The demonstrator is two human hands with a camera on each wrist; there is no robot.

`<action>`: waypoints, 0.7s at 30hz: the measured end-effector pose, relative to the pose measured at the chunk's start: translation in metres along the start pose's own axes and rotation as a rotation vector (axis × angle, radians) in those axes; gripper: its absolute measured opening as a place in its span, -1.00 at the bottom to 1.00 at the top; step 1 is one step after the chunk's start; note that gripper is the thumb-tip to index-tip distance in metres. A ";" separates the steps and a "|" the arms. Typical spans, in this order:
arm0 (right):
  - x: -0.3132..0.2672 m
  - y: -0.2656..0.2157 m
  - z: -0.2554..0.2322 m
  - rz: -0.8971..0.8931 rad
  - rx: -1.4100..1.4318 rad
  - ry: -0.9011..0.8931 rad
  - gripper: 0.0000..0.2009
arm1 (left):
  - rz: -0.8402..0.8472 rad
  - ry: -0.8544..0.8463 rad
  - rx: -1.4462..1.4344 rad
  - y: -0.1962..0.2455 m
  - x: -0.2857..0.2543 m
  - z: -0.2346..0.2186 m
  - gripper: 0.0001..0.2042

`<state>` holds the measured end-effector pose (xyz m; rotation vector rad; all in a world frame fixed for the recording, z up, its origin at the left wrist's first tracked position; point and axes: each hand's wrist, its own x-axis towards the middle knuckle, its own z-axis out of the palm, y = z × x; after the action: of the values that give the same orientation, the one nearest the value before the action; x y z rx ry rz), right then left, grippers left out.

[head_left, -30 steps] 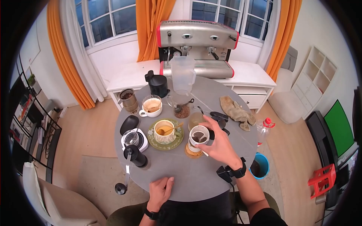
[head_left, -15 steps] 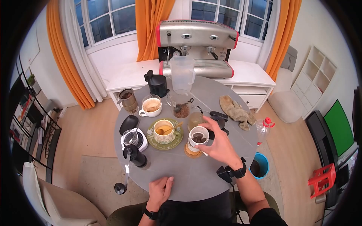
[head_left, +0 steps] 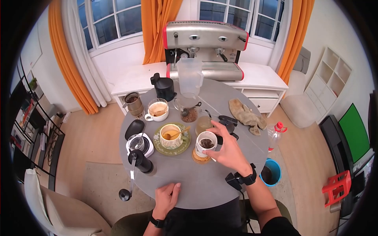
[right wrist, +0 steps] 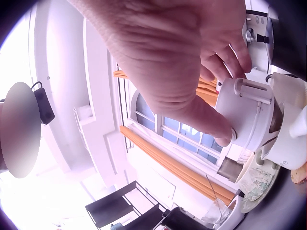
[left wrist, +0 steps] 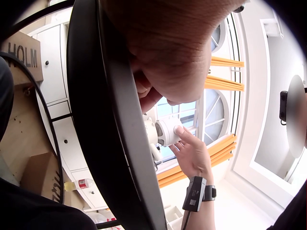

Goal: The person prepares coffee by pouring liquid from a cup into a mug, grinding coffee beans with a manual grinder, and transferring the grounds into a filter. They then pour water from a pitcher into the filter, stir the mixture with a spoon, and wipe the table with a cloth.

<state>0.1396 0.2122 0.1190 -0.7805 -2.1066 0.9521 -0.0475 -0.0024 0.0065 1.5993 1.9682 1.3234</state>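
My right hand (head_left: 228, 151) grips a white cylindrical cup (right wrist: 242, 117), thumb on its near side and fingers on the far side. Dark brown contents show inside the cup's mouth in the head view. Directly under it, overlapping in that view, stands a vessel with a tan, wood-coloured base (head_left: 199, 158). My left hand (head_left: 167, 196) rests at the table's front edge, fingers loosely curled and holding nothing. Left of the white cup, a patterned cup (head_left: 171, 136) with a wooden spoon (head_left: 179, 133) in it sits on a green saucer (head_left: 165, 151).
A hand grinder (head_left: 142, 163) with its crank stands at the left, beside a small scale (head_left: 147, 146). Behind are a glass jug of beans (head_left: 189, 115), a white cup (head_left: 158, 114), a clear pitcher (head_left: 189, 76) and a black kettle (head_left: 164, 88). A crumpled cloth (head_left: 246, 116) lies right.
Both hands stay nearly where they were. The dark contents inside the white cup show a different pattern, with less pale area among them.
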 end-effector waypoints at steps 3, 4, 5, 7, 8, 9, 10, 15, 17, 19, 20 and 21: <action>-0.001 -0.001 0.001 -0.028 -0.002 0.007 -0.03 | 0.005 0.001 -0.015 0.000 0.000 0.001 -0.64; 0.000 -0.002 0.000 -0.033 -0.007 0.022 -0.03 | 0.007 0.002 -0.024 -0.001 0.000 0.001 -0.63; 0.001 -0.003 -0.001 -0.040 -0.012 0.035 -0.03 | 0.011 0.002 -0.021 -0.002 0.000 0.001 -0.63; 0.001 -0.005 -0.003 -0.080 -0.045 0.030 -0.03 | 0.015 0.007 -0.015 -0.005 -0.001 0.001 -0.63; 0.001 -0.006 -0.004 -0.098 -0.061 0.027 -0.03 | 0.007 0.005 -0.004 -0.005 -0.001 0.001 -0.63; 0.001 -0.007 -0.005 -0.126 -0.091 0.020 -0.04 | -0.001 0.003 0.006 -0.004 -0.001 0.001 -0.64; 0.001 -0.008 -0.006 -0.153 -0.122 0.014 -0.04 | -0.009 -0.001 0.016 -0.003 -0.001 0.001 -0.63; 0.001 -0.016 -0.008 -0.213 -0.193 0.004 -0.05 | 0.007 0.005 0.017 0.000 0.000 0.000 -0.63; 0.001 -0.018 -0.008 -0.229 -0.207 -0.001 -0.06 | 0.007 0.001 0.010 -0.001 0.000 0.000 -0.64; 0.001 -0.020 -0.009 -0.236 -0.212 -0.002 -0.05 | 0.010 -0.001 -0.010 -0.003 -0.001 0.001 -0.64; 0.001 -0.021 -0.009 -0.240 -0.214 -0.003 -0.05 | 0.009 0.001 -0.012 -0.004 -0.001 0.001 -0.64; 0.001 -0.021 -0.008 -0.239 -0.213 -0.003 -0.05 | 0.008 0.004 -0.014 -0.004 -0.001 0.001 -0.64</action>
<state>0.1405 0.2049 0.1403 -0.6116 -2.2681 0.6097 -0.0485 -0.0025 0.0025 1.6010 1.9523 1.3412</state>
